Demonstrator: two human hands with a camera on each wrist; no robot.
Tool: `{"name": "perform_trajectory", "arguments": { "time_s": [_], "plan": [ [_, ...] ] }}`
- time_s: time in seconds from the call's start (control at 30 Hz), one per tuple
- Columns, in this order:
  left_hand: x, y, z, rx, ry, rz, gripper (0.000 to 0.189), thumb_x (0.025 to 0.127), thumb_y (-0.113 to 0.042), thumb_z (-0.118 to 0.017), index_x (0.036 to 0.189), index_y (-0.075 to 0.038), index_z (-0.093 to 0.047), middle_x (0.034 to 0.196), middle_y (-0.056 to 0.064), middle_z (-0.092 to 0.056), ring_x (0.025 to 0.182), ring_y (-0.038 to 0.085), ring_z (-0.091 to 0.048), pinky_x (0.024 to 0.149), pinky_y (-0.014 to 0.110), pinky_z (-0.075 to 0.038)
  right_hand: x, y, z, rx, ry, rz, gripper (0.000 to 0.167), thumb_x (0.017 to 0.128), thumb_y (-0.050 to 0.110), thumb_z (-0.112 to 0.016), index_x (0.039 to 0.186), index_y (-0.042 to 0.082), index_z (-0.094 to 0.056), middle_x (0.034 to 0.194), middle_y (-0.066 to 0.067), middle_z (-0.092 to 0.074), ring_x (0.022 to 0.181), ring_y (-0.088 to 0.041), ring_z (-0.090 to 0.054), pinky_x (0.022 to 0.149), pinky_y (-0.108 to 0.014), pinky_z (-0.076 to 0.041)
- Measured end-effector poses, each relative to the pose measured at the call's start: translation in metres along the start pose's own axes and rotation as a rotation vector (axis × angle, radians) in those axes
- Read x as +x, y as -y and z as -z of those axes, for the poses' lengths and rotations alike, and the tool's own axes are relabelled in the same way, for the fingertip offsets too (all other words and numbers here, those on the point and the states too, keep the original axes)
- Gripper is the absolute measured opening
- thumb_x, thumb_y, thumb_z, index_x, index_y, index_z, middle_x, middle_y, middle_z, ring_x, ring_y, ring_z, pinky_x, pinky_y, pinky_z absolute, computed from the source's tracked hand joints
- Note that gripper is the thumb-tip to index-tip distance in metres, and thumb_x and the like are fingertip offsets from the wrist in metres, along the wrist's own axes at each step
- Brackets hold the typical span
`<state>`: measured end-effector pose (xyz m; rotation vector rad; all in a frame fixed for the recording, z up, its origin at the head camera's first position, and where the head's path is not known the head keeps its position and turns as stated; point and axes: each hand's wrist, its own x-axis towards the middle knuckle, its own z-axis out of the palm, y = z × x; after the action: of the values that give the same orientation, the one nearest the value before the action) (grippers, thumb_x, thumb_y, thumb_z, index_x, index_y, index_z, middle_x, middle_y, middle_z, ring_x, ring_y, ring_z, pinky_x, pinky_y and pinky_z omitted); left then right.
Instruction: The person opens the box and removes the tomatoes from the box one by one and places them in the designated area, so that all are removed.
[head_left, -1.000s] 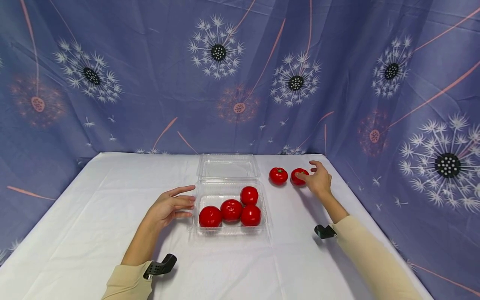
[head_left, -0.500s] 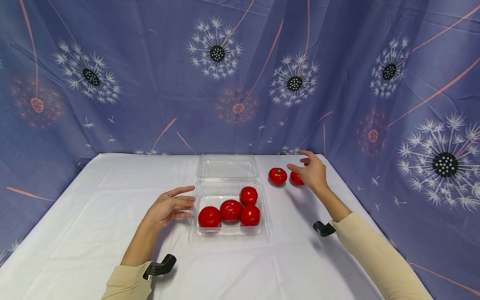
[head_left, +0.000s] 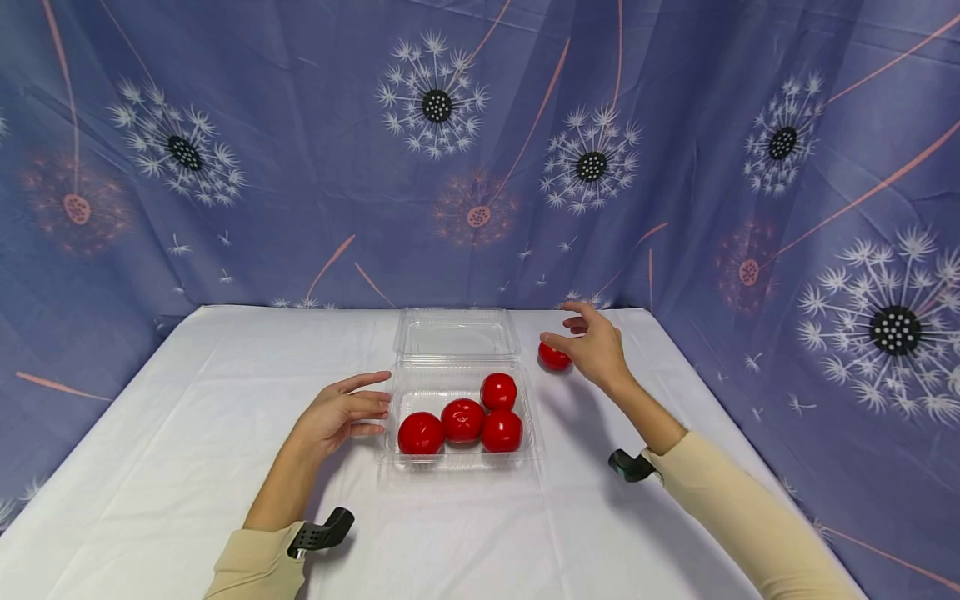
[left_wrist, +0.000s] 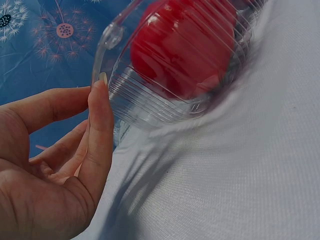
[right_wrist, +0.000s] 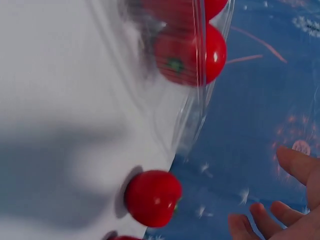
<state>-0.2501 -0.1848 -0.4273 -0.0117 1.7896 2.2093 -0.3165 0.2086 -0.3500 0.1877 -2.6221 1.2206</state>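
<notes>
Nearest, the left hand, fingers loosely extended, touches the left rim of a clear clamshell container holding four tomatoes on the white-clothed bench. Farther off, right of the laid-back lid, the right hand, thumb and fingers spread, is at a loose tomato; a second loose tomato shows cut off in the right wrist view. The step seems to be a reach; the next move would call for closing fingers round the loose tomato.

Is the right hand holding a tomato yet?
No, the right wrist view shows a clear gap between the right hand and both loose tomatoes.
</notes>
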Motion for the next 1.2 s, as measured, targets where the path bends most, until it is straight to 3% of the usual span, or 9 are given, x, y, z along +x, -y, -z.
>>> {"name": "perform_trajectory", "arguments": {
  "time_s": [0.3, 0.5, 0.8, 1.2],
  "plan": [
    [0.0, 0.001, 0.001, -0.001, 0.007, -0.004, 0.067, 0.091, 0.002, -0.064, 0.153, 0.002, -0.039, 0.109, 0.006, -0.07, 0.084, 0.015, -0.071, 0.069, 0.031, -0.063, -0.011, 0.012, -0.016, 0.037, 0.12, 0.045, 0.064, 0.082, 0.029, -0.085, 0.139, 0.015, -0.059, 0.125, -0.016, -0.068, 0.116, -0.037, -0.066, 0.09, -0.045, -0.06],
    [-0.001, 0.001, 0.001, -0.001, 0.007, -0.002, 0.068, 0.091, 0.003, -0.064, 0.153, 0.002, -0.038, 0.109, 0.007, -0.07, 0.084, 0.015, -0.071, 0.068, 0.03, -0.063, -0.019, 0.02, -0.026, 0.016, 0.191, 0.069, 0.063, 0.081, 0.027, -0.085, 0.138, 0.016, -0.061, 0.13, -0.014, -0.067, 0.115, -0.034, -0.065, 0.094, -0.046, -0.058],
    [-0.001, 0.001, 0.001, 0.001, 0.004, 0.001, 0.066, 0.09, 0.002, -0.065, 0.152, 0.001, -0.041, 0.108, 0.006, -0.07, 0.083, 0.014, -0.07, 0.069, 0.03, -0.063, -0.027, 0.027, -0.04, -0.064, 0.248, 0.131, 0.058, 0.08, 0.022, -0.084, 0.135, 0.015, -0.064, 0.123, -0.013, -0.07, 0.106, -0.032, -0.068, 0.094, -0.045, -0.057],
    [0.001, 0.001, 0.001, -0.001, 0.012, -0.004, 0.067, 0.091, 0.002, -0.065, 0.153, 0.002, -0.039, 0.109, 0.007, -0.07, 0.083, 0.015, -0.071, 0.068, 0.03, -0.063, -0.03, 0.024, -0.05, -0.03, 0.306, 0.163, 0.056, 0.08, 0.016, -0.085, 0.131, 0.011, -0.065, 0.122, -0.016, -0.07, 0.108, -0.036, -0.067, 0.093, -0.046, -0.057]
  ]
}}
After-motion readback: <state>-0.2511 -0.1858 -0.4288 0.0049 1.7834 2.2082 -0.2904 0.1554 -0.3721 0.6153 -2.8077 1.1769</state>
